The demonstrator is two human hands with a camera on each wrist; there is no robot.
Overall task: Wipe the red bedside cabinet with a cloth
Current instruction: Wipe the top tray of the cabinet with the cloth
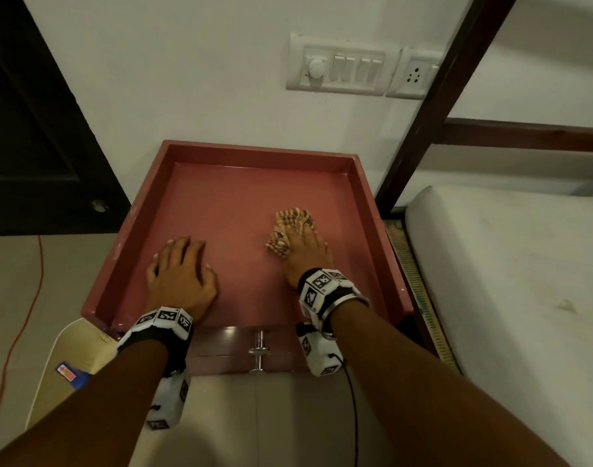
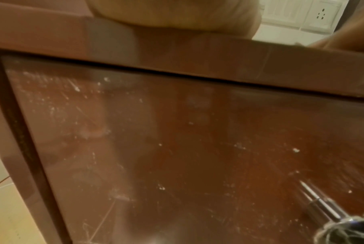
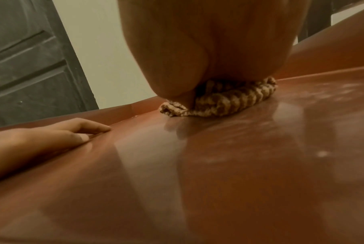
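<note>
The red bedside cabinet (image 1: 241,197) has a raised rim around its flat top. My right hand (image 1: 306,249) lies on a crumpled brown checked cloth (image 1: 290,220) right of centre and presses it onto the top; in the right wrist view the cloth (image 3: 222,99) bunches under my palm (image 3: 208,49). My left hand (image 1: 182,267) rests palm down on the bare top near the front left, holding nothing. It shows again as the left hand (image 3: 51,137) beside the cloth. The left wrist view faces the scuffed drawer front (image 2: 176,148).
A metal drawer handle (image 1: 259,352) sticks out at the front. A white mattress (image 1: 507,281) and dark bed post (image 1: 433,106) stand close on the right. A switch panel (image 1: 342,65) is on the wall behind, a dark door (image 1: 28,129) at left, a red cord (image 1: 28,298) on the floor.
</note>
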